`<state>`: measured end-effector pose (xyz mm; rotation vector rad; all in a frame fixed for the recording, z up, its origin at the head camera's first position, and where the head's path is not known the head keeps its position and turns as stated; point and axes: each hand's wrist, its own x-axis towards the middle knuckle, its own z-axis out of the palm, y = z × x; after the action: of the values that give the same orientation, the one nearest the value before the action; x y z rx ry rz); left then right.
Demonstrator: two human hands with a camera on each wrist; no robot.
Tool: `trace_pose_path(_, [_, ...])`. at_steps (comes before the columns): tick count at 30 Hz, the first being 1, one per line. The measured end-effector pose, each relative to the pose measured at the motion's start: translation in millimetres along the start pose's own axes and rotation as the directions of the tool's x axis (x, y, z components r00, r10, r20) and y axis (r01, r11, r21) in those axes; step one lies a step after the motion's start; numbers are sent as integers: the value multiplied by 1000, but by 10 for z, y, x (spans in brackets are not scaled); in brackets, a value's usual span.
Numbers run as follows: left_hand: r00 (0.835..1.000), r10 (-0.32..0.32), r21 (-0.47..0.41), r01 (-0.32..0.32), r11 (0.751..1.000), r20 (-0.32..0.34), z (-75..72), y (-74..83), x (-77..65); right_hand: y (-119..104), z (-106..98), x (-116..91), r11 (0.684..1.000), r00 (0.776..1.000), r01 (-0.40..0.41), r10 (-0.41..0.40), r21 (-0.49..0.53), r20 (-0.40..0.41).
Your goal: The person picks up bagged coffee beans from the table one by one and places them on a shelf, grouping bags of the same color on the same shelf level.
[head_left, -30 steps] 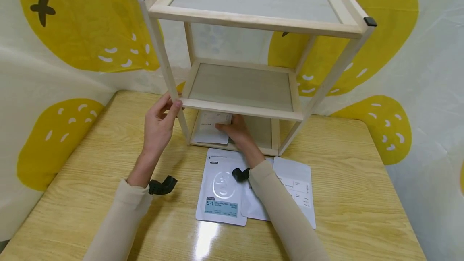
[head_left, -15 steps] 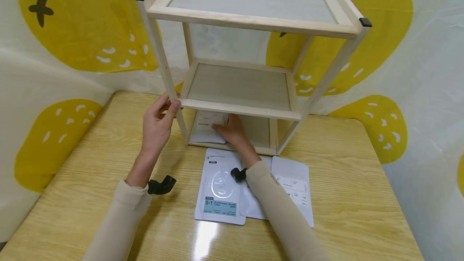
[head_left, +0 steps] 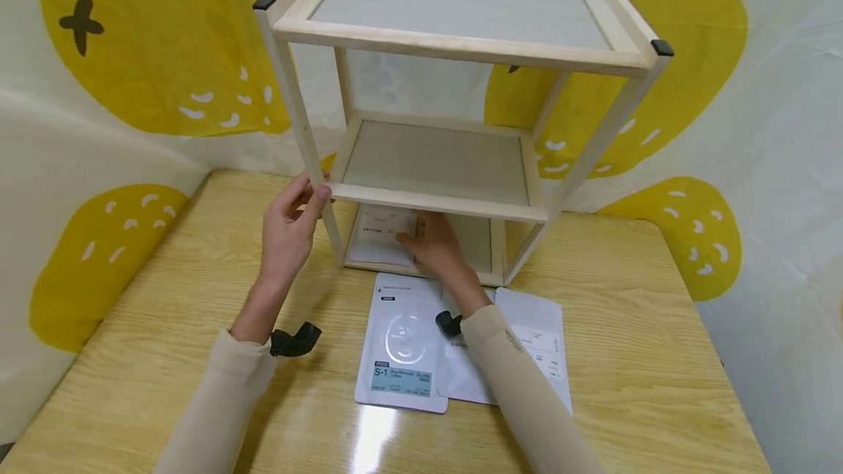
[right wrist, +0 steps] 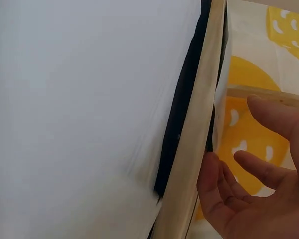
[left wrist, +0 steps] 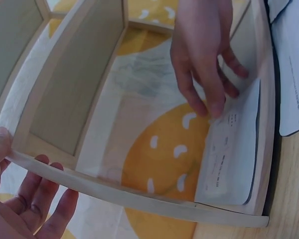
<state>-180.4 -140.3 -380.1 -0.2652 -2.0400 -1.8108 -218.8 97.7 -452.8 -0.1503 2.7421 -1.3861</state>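
Observation:
My left hand (head_left: pixel 286 232) grips the left front post (head_left: pixel 298 115) of a pale wooden shelf rack (head_left: pixel 428 201), level with its middle shelf; its thumb is in front and several fingers wrap behind. A white printed pouch (head_left: pixel 374 243) lies flat at the left end of the bottom shelf. Beside that pouch is my right hand (head_left: pixel 441 246), reaching in under the middle shelf. In the right wrist view the right hand (right wrist: pixel 254 194) has its thumb and fingers apart, loosely bent. In the left wrist view its fingertips are right at the inner edge of the pouch (left wrist: pixel 234 159).
In front of the rack, several white pouches lie on the wood-grain table (head_left: pixel 632 357). One pouch (head_left: pixel 403 342) has a blue S-1 coffee label; another pouch (head_left: pixel 540 342) lies to the right, slanted. A fabric backdrop (head_left: pixel 777 167) hangs behind.
My right hand and forearm have shifted slightly right, and the fingers have come off the pouch. That pouch sits slightly further left on the bottom shelf. The left hand keeps its hold on the post.

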Motion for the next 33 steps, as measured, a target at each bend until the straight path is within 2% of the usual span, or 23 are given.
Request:
trace_pose_path(7, [1000, -13, 20, 13, 1000, -7, -1, -4, 5, -9, -152, -166, 1000, 1000, -21, 21, -2, 1])
trace_pose_path(18, [1000, -18, 8, 18, 1000, -8, 13, -2, -17, 10, -399, -459, 993, 994, 65, -55, 103, -96])
trace_pose_path(27, [1000, -17, 6, 17, 1000, -17, 7, 10, -22, 77, -591, -652, 991, 995, 32, -19, 130, -98])
trace_pose_path(33, [1000, -9, 3, 9, 1000, -14, 20, 2, -21, 166, -696, -769, 981, 995, 56, -39, 183, -96])
